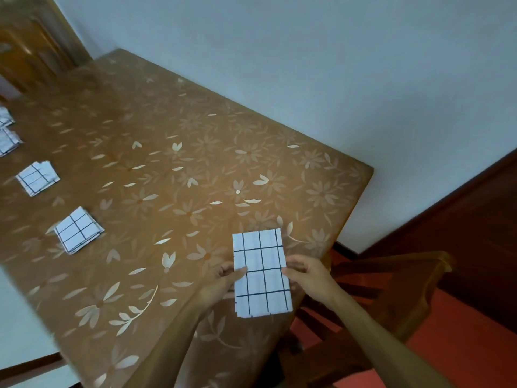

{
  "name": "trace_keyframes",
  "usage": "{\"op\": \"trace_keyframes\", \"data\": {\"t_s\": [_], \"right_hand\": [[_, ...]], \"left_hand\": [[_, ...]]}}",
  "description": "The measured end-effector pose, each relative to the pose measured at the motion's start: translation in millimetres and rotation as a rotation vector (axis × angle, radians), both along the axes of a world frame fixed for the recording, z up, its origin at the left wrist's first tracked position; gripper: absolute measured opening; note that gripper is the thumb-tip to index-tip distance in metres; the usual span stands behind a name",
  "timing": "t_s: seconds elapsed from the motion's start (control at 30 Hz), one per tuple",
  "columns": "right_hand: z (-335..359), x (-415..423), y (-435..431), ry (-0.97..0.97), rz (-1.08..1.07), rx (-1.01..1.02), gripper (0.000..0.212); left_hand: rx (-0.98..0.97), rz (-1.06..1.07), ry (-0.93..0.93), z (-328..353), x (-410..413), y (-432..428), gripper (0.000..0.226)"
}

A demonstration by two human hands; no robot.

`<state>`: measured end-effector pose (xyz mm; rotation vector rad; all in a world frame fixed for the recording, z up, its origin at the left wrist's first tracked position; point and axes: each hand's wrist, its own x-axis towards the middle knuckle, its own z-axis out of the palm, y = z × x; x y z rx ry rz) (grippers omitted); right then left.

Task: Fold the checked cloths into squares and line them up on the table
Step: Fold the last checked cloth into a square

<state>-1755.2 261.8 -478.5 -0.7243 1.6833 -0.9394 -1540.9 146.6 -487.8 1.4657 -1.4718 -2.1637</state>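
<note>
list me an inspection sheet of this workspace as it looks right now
surface: table under a brown flowered cover
job's things: rectangular cloth, folded long, not yet a square, over the table's near corner; folded squares in a row at left: nearest square, second square, third square, farthest square, the last two cut by the frame edge
clutter: nothing seen
grippers: left hand pinches the cloth's left edge; right hand pinches its right edge
cables: nothing seen
surroundings: pale wall, wooden chair, red floor, wooden door
</note>
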Motion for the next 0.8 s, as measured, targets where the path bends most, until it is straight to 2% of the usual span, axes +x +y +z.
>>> {"op": "trace_keyframes", "data": {"t_s": [0.17, 0.3, 0.4, 0.6, 0.7, 0.8], "right_hand": [[1, -3, 6, -0.043, -0.087, -0.051, 0.022], [-6, -2, 8, -0.129, -0.111, 0.015, 0.017], [-7, -2, 8, -0.166, -0.119, 0.032, 0.015], [-9, -1, 4, -0.214, -0.187, 0.129, 0.019], [-13, -2, 2, -0.250, -0.142, 0.184, 0.027], [-26, -3, 3, -0.146, -0.087, 0.148, 0.029]], "left_hand": [[0.018, 0.021, 0.042, 2, 7, -2, 0.024], [0.032, 0.103, 0.114, 0, 6, 0, 0.021], [0.030, 0.140, 0.090, 2, 5, 1, 0.021], [-0.083, 0.107, 0.062, 2, 2, 1, 0.030], [-0.153, 0.116, 0.069, -2, 2, 2, 0.037], [-0.210, 0.088, 0.073, -5, 4, 4, 0.035]]}}
